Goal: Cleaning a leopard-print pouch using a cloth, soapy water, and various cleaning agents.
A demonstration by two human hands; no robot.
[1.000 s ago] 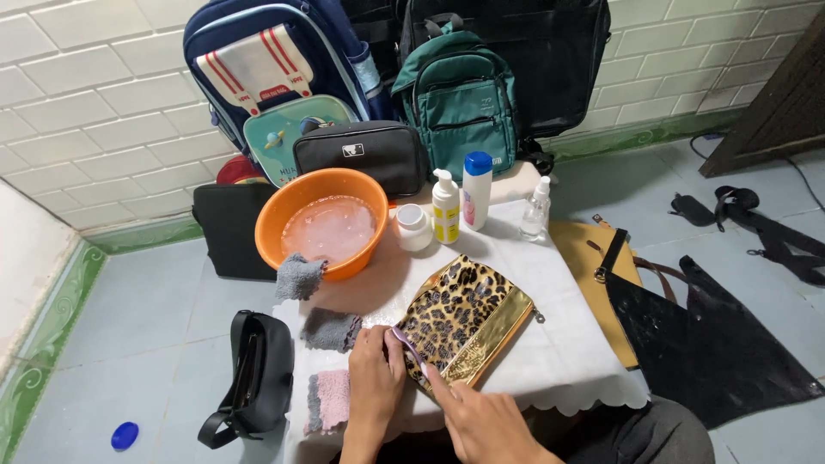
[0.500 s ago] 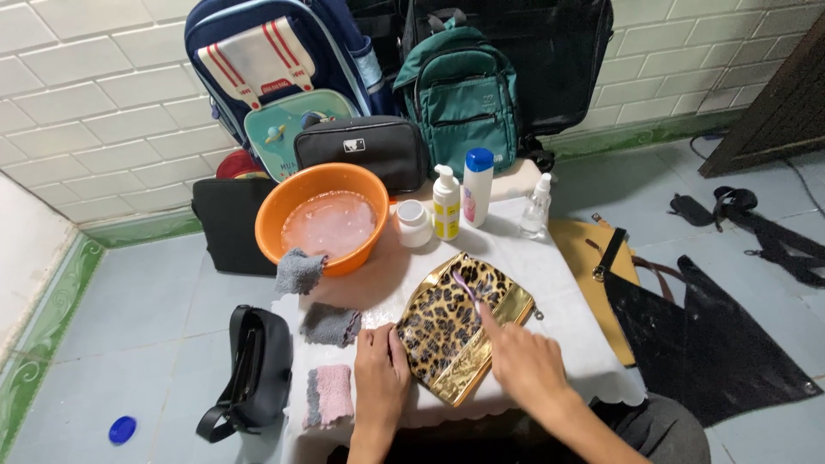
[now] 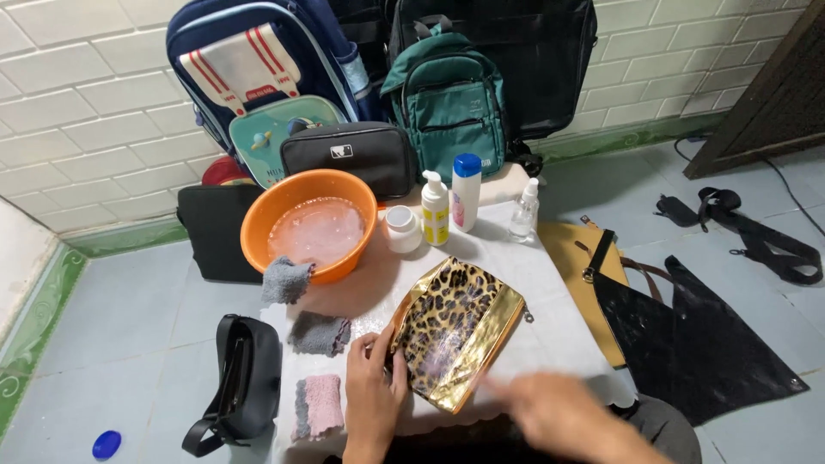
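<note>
Leopard-print pouch (image 3: 455, 331) lies on the counter (image 3: 550, 292), its left edge gripped by the left hand (image 3: 374, 387), while the blurred right hand (image 3: 559, 412) hovers beside it, grip unclear.

Head view: the left hand (image 3: 375, 391) gripped the left edge of a leopard-print pouch (image 3: 455, 331) with gold trim, lying on the white-covered surface (image 3: 550, 301). The right hand (image 3: 559, 412), motion-blurred, hovered just off the pouch's lower right corner. An orange basin (image 3: 284, 202) of soapy water, three bottles and grey and pink cloths (image 3: 318, 404) lay nearby.
</note>
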